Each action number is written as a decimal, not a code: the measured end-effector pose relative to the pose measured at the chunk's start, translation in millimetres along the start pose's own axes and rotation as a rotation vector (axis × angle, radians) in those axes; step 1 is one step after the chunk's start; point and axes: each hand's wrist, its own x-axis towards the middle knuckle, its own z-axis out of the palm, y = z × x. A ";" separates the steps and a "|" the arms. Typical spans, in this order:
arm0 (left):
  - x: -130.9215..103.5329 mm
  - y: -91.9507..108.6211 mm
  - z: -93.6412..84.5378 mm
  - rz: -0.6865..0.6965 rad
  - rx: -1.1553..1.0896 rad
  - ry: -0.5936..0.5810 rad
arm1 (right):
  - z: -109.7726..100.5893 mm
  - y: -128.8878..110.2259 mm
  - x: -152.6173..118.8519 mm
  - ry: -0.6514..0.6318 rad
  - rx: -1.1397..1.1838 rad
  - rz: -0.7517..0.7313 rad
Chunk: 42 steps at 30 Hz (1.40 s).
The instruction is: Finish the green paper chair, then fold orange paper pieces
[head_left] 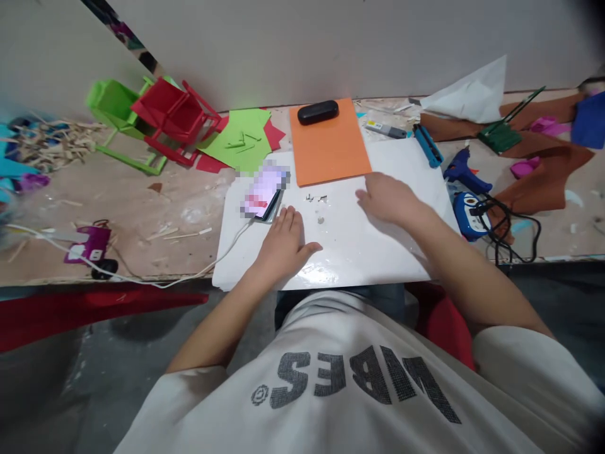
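My left hand (282, 247) lies flat on the white board (392, 265), fingers stretched out and thumb apart, with nothing in it. Just beyond its fingertips is a phone (265, 192) with a lit, blurred-out screen and a white cable. My right hand (386, 198) rests at the lower right corner of the orange sheet (331, 154), its fingers curled in. Whether anything is inside those fingers is hidden. Small dark scraps (316, 198) lie on the board between my hands. A black oblong case (318, 112) sits on the orange sheet's far end.
Red (172, 116) and green (116, 107) miniature chairs stand at the left, beside green paper (241, 135). A utility knife (385, 130), a blue glue gun (466, 170), a blue device (471, 216) with black cable and brown sheets (548, 183) lie right. A purple object (89, 246) is left.
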 end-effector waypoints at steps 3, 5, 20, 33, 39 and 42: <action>-2.1 1.3 6.9 0.005 -0.018 -0.009 | 38.6 -20.1 -24.5 -0.076 -0.117 0.056; 0.3 4.0 8.7 0.013 -0.042 -0.005 | 61.4 -40.0 -30.5 -0.092 -0.095 0.004; 0.2 5.0 6.1 0.045 -0.105 0.000 | 33.2 -61.0 -59.8 -0.232 -0.228 0.072; 22.2 24.7 -29.9 0.083 0.049 0.016 | -25.7 -46.1 25.8 -0.083 -0.293 -0.125; 111.7 43.6 -59.4 -0.020 0.188 0.173 | -7.6 -15.7 51.7 0.111 -0.356 -0.078; 139.8 32.3 -52.3 0.001 0.194 0.239 | -3.6 -7.1 51.8 0.161 -0.322 -0.106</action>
